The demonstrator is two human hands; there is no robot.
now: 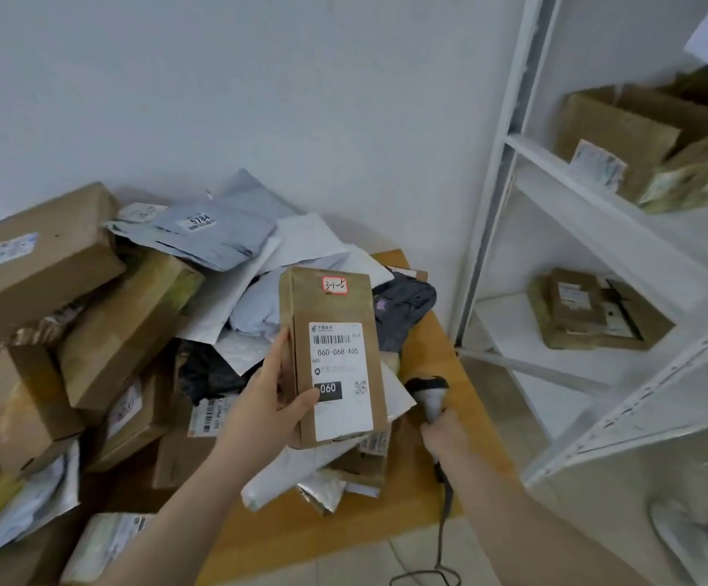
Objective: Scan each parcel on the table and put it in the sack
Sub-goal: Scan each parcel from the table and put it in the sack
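The left grip [267, 399] holds one tall brown cardboard parcel [335, 357] above the orange counter [428, 480], labelled "060-068 A05", "060" and "3-1-5". At 4 o'clock, the right grip [443, 433] clasps one black-and-white scanner [428, 393].

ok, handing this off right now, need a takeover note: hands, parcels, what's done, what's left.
Left hand grips a brown box upright above the heap, label facing the camera.
Right hand grips the corded scanner, low to the box's right, over the table.
Many parcels lie heaped on the table; the sack is not in view.
Done: cannot tell whether this box is scanned.
Left: scan it if needed, sack it, then work through the heap.
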